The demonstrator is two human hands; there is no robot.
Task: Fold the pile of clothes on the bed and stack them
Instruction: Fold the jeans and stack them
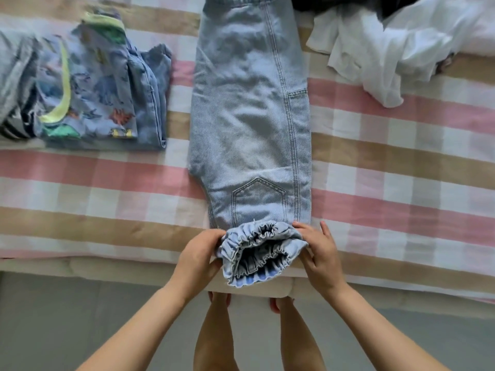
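Jeans (251,108) are lying flat down the middle of the bed (388,188), folded lengthwise and running straight away from me, with a pocket facing up near my end. Their gathered waistband (261,247) is lifting off the sheet at the bed's near edge and curling over, so I am looking into its opening.

My left hand (199,253) is gripping the waistband's left side, fingers curling round the cloth, with the forearm coming up from the lower left. My right hand (320,254) is pinching the right side between thumb and fingers, two fingers spreading out and pointing away from me. Its forearm is coming in from the lower right. Both hands are sitting level, with the waistband between them.

To the left, well apart from the jeans, a folded stack (107,97) is resting with a printed top over denim. A crumpled white heap (388,57) is lying at the upper right, near the jeans' far end. Below the bed, my bare legs (214,338) are standing on the grey floor (67,317).
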